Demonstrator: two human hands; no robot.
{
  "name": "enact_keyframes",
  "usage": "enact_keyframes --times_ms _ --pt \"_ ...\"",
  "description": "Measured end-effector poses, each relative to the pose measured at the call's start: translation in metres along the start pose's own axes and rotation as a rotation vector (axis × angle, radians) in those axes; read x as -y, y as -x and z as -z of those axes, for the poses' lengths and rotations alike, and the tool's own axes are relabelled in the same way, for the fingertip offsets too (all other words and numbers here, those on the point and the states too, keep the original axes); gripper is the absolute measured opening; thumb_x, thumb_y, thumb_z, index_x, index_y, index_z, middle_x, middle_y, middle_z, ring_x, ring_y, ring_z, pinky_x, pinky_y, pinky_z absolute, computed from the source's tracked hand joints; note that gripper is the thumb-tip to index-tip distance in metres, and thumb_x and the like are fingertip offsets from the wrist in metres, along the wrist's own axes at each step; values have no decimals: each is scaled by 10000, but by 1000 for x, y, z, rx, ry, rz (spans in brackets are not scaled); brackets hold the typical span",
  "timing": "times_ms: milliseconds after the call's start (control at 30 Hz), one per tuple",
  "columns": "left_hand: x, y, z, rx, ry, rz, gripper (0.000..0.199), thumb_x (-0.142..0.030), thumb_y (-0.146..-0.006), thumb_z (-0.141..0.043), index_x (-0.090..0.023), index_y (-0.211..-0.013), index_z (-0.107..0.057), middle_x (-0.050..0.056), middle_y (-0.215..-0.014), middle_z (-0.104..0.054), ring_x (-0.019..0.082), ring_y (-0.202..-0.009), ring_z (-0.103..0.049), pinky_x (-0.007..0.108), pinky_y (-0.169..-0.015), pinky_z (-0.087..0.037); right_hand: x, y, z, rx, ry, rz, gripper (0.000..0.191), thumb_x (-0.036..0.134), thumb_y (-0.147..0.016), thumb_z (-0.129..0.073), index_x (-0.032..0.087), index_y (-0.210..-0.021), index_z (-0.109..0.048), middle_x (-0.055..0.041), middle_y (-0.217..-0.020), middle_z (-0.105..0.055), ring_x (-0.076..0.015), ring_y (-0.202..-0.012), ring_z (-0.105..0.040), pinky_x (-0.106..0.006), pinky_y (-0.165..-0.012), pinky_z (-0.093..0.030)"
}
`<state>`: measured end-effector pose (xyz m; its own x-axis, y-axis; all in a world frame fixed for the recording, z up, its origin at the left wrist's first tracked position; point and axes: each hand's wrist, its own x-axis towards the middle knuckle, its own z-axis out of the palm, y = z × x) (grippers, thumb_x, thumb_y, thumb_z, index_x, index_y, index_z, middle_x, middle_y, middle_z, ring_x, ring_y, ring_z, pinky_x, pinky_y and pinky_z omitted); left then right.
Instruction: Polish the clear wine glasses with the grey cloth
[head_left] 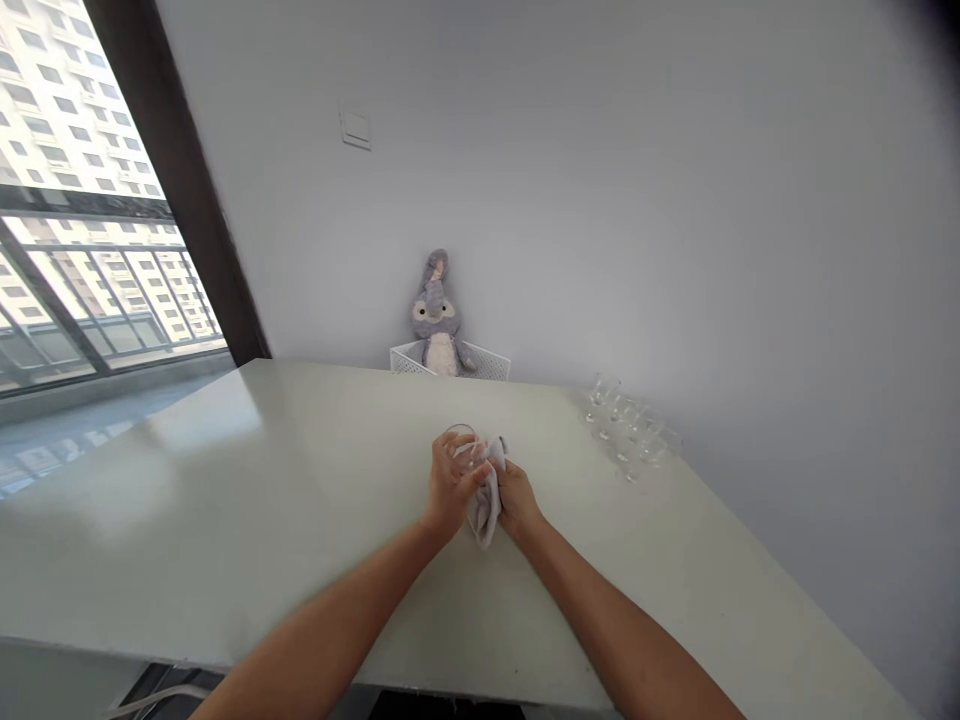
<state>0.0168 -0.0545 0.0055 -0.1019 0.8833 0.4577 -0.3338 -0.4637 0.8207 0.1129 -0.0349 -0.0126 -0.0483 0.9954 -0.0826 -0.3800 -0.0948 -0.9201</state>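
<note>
Over the middle of the table, my left hand (450, 485) is closed around a small clear glass (468, 456), its round rim tilted up and to the left. My right hand (517, 498) grips a pale grey cloth (486, 508) and presses it against the glass's right side. A fold of the cloth hangs down between the two hands. Part of the glass is hidden by my left fingers and by the cloth.
Several clear glasses (630, 425) stand grouped at the table's back right, near the wall. Behind the far edge of the pale table (315, 480), a grey plush toy (440, 330) sits in a white perforated basket (491, 366). A window (97, 200) is on the left.
</note>
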Motion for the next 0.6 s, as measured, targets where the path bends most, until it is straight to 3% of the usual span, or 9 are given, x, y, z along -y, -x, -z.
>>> enact_keyframes --times_ms 133,267,400,600 --pt "2 4 -1 104 -91 -62 650 -241 -627 -706 -228 -1144 -312 84 -1038 -531 225 -1007 -540 420 -897 -402 5 -3 6 -63 80 75 210 385 -690 -555 180 -729 -578 -6 -599 -588 -140 -546 -523 -244 -515 -395" --pt "0 3 -3 168 -58 26 591 -236 -646 -689 -222 -1113 -327 79 -977 -580 208 -960 -562 386 -861 -418 10 -8 15 -202 460 278 235 376 -738 -493 181 -611 -526 11 -568 -546 -126 -538 -468 -242 -522 -355" --pt "-8 0 -3 145 -45 58 534 -229 -632 -696 -213 -1045 -359 70 -955 -598 199 -924 -576 354 -818 -435 14 -11 23 -244 772 443 278 389 -799 -403 189 -634 -505 3 -610 -555 -129 -574 -465 -244 -563 -337" --pt "-21 0 -8 113 35 139 532 -227 -608 -712 -218 -1020 -377 65 -922 -623 202 -868 -605 336 -770 -452 23 -7 25 -216 925 495 307 423 -819 -379 206 -633 -489 13 -572 -529 -136 -544 -453 -249 -553 -313"
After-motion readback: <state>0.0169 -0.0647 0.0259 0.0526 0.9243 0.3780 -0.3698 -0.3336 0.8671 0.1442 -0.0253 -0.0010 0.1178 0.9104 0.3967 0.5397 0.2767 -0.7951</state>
